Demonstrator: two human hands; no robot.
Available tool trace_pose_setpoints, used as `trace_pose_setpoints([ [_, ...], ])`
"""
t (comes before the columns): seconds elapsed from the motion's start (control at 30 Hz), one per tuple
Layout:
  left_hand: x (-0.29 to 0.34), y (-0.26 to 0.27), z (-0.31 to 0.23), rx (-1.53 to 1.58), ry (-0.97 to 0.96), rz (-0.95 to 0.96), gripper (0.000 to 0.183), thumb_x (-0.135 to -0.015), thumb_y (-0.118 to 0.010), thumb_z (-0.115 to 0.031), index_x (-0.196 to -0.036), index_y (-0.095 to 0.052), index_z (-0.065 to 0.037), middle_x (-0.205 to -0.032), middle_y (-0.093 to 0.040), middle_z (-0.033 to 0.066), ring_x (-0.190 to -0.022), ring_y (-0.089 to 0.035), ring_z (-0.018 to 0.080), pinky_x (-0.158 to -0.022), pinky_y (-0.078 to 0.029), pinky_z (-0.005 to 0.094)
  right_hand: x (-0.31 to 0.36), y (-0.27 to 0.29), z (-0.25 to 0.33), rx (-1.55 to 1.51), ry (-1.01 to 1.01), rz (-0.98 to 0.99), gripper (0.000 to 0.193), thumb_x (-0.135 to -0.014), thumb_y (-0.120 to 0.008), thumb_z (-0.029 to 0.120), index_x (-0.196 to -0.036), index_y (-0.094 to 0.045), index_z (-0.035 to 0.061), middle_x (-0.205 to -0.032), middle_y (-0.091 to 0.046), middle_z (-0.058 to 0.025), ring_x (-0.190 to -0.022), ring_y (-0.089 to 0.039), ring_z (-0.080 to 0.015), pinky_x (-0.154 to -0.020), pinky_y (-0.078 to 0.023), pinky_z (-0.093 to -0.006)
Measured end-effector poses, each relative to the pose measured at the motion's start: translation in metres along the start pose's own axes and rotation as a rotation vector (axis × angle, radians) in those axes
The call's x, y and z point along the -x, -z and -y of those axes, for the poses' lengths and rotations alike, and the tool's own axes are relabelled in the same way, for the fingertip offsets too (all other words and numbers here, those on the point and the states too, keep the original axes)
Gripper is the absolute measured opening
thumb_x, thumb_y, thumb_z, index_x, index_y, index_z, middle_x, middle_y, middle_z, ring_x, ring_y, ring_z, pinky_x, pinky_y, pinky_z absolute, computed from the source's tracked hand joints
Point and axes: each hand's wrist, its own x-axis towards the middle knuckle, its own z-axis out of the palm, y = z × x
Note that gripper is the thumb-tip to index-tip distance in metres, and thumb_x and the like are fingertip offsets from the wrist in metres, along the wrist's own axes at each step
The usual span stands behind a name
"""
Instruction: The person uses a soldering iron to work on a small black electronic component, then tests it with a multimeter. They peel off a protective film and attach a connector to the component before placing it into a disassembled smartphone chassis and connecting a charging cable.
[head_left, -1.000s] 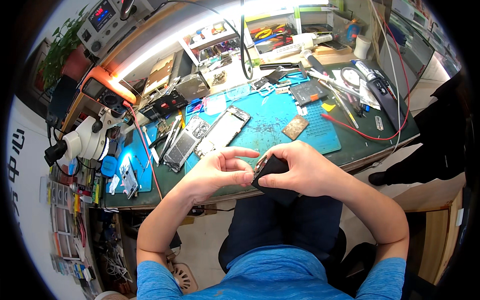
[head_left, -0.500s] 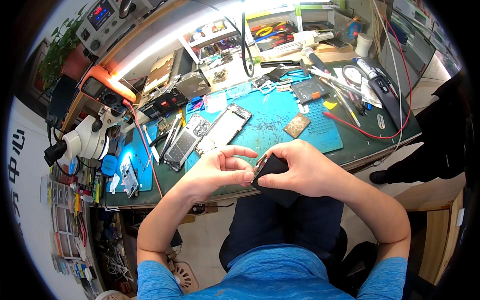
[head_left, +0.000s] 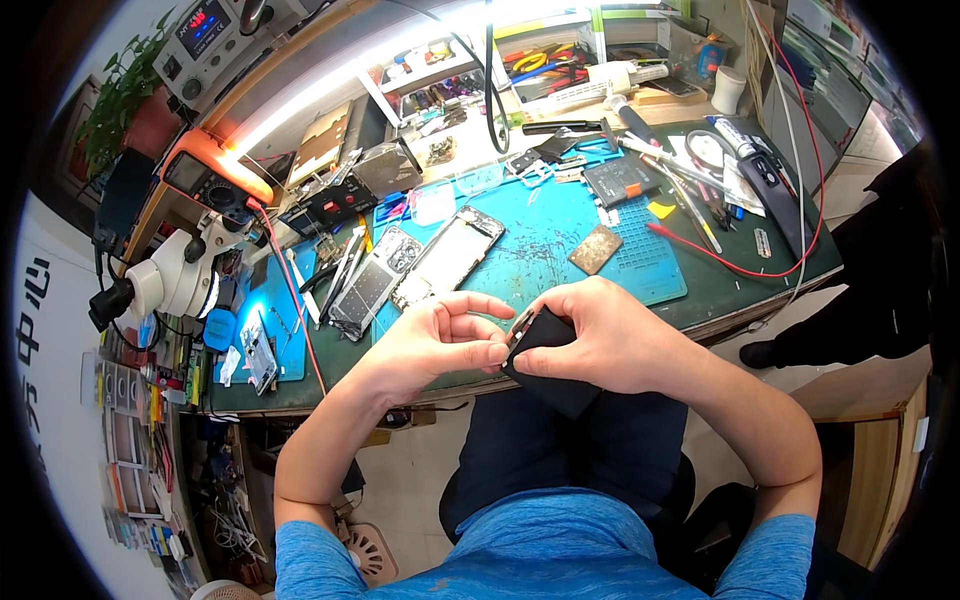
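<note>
A black phone sits clamped in the right hand above the lap — the left hand pinches its top edge, just off the cluttered desk with its blue mat.

Phone frames on mat; microscope left.

I wear a blue short-sleeved shirt and dark trousers; my forearms are bare, without watch or rings.
</note>
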Motion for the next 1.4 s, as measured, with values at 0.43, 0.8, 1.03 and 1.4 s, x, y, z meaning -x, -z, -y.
trace_pose_setpoints([
  [0.43, 0.003, -0.007, -0.001, -0.184, -0.117, -0.086, 0.031, -0.096, -0.080, -0.014, -0.121, -0.069, 0.000, -0.103, -0.075, 0.0028, -0.096, -0.071, 0.0092, -0.086, -0.057, 0.0254, 0.001, -0.006, 0.002, 0.028, 0.094, -0.124, 0.059, -0.082, -0.085, 0.017, -0.130, -0.054, -0.0001, -0.098, -0.073, -0.0208, -0.097, -0.072, -0.0324, -0.084, -0.055, -0.0401],
  [0.8, 0.000, -0.003, 0.002, -0.086, -0.053, -0.077, 0.021, -0.095, -0.081, -0.013, -0.111, -0.075, -0.001, -0.100, -0.076, 0.0041, -0.089, -0.070, 0.0081, -0.080, -0.056, 0.0236, 0.006, -0.014, 0.005, 0.175, 0.198, -0.216, 0.056, -0.083, -0.084, 0.013, -0.129, -0.054, 0.0033, -0.093, -0.075, -0.0207, -0.089, -0.074, -0.0358, -0.078, -0.056, -0.0415],
  [1.03, 0.001, -0.003, 0.003, -0.076, -0.054, -0.098, 0.019, -0.092, -0.083, -0.010, -0.107, -0.076, 0.000, -0.100, -0.078, 0.0056, -0.090, -0.072, 0.0095, -0.082, -0.056, 0.0237, 0.005, -0.017, 0.001, 0.167, 0.271, -0.229, 0.057, -0.085, -0.080, 0.013, -0.130, -0.052, -0.0055, -0.100, -0.072, -0.0300, -0.101, -0.070, -0.0461, -0.086, -0.057, -0.0486],
  [1.4, 0.001, -0.001, 0.005, -0.041, -0.077, -0.089, 0.018, -0.092, -0.083, -0.009, -0.107, -0.077, 0.000, -0.099, -0.078, 0.0064, -0.091, -0.072, 0.0101, -0.083, -0.056, 0.0247, 0.004, -0.018, 0.003, 0.185, 0.267, -0.212, 0.056, -0.086, -0.078, 0.013, -0.131, -0.052, -0.0074, -0.102, -0.071, -0.0307, -0.105, -0.070, -0.0453, -0.090, -0.056, -0.0481],
])
